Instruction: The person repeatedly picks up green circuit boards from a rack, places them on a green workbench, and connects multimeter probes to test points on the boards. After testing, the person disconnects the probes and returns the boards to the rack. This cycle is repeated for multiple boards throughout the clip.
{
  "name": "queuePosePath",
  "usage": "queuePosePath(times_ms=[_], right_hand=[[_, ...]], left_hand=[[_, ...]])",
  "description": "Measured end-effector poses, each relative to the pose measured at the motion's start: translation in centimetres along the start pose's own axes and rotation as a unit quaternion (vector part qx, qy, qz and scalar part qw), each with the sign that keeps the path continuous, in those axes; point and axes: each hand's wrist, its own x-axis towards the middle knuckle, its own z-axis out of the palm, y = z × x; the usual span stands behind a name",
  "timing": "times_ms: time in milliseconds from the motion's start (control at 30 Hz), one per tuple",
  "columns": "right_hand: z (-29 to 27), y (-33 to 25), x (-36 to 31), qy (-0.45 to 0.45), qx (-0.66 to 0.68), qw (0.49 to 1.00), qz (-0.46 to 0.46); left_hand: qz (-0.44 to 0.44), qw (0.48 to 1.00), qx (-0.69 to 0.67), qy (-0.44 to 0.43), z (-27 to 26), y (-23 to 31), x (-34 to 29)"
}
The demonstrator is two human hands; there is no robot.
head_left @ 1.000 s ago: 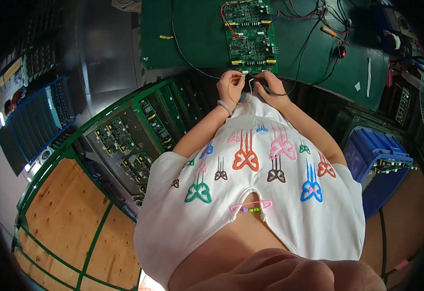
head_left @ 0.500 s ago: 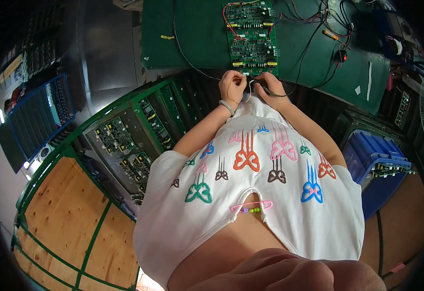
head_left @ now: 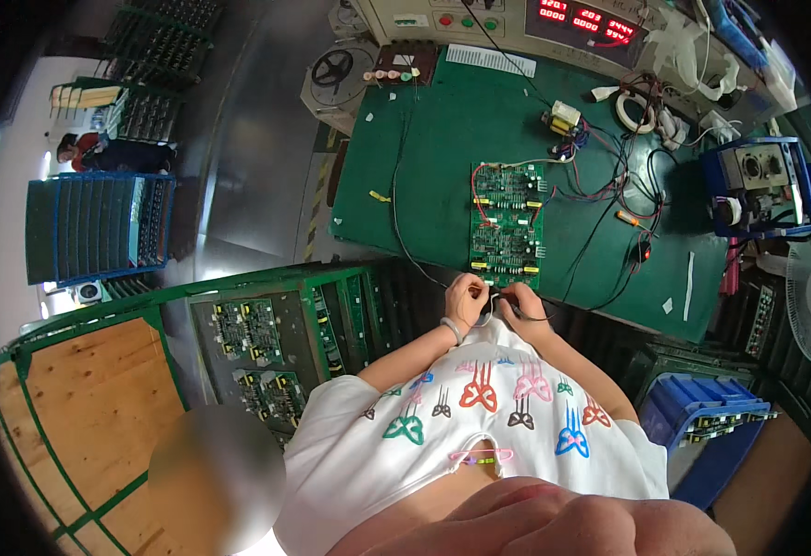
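Observation:
At the table's near edge, my left hand [head_left: 467,301] is closed, with a thin black lead [head_left: 405,243] running into it from the left. My right hand [head_left: 523,306] sits just beside it, its fingers closed on a black cable [head_left: 561,304] that comes in from the right. A thin pale wire [head_left: 492,318] loops between both hands; its ends are hidden by the fingers. Just beyond my fingertips lies a green circuit board [head_left: 507,222] with rows of components, yellow parts and red wires. I cannot tell whether the fingertips touch it.
Tangled cables [head_left: 623,185] and a red-lit switch [head_left: 645,250] lie on the green table [head_left: 424,199]. A panel with red displays [head_left: 586,28] stands behind. Boards fill a green rack [head_left: 317,315] at left and a blue crate [head_left: 693,398] at right. A blue-framed device [head_left: 762,185] and fan [head_left: 809,296] stand right.
The view has tilted up, bringing the display panel and more of the table into sight. My hands stay close together by the board's near edge. A blurred round shape has appeared at lower left.

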Motion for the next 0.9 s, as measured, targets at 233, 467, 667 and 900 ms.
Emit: queuePosePath(times_ms=[233, 467, 667, 900], right_hand=[[-2.2, 0.2, -0.8, 0.069, 0.009, 0.998, -0.001], [-3.8, 1.5, -2.4, 0.089, 0.039, 0.994, 0.057], [-4.1, 1.5, -2.2, 0.057, 0.040, 0.997, 0.045], [-4.0, 1.6, -1.6, 0.051, 0.030, 0.998, 0.016]], left_hand=[[0.041, 0.998, -0.024, -0.029, 0.3, 2.1, 0.2], [0.127, 0.987, -0.023, -0.093, 2.0, 2.8, 0.5], [0.103, 0.991, -0.013, -0.085, 2.6, 3.0, 0.7], [0.085, 0.992, -0.015, -0.094, 2.7, 3.1, 0.9]])
